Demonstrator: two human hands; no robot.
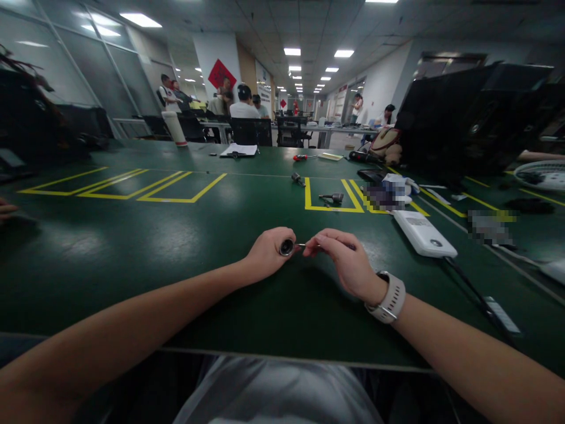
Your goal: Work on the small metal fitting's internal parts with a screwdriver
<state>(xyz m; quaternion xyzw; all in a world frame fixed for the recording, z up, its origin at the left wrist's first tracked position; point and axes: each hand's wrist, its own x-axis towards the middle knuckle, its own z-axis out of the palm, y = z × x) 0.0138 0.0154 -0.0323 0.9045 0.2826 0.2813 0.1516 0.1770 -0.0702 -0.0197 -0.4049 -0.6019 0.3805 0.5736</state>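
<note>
Closed around a dark cylindrical part with a round, metal-rimmed end (286, 247), my left hand (266, 254) is just above the green table. Most of the part is hidden in the fist. Opposite it, my right hand (344, 259) grips a slim screwdriver (302, 245). Its thin metal shaft points left at the cylindrical part, and the dark handle shows behind the fingers. I cannot tell whether the tip touches the part. Beyond the hands lie a small dark part (298, 179) and a dark part with a thin metal end (332, 197).
A white power strip (424, 234) with a black cable lies to the right. Farther back are a red-handled screwdriver (301, 158), a clipboard with paper (239, 151) and a white tumbler (175, 128). Yellow tape (334, 209) marks the green table. Another person's hand (7, 209) appears at far left.
</note>
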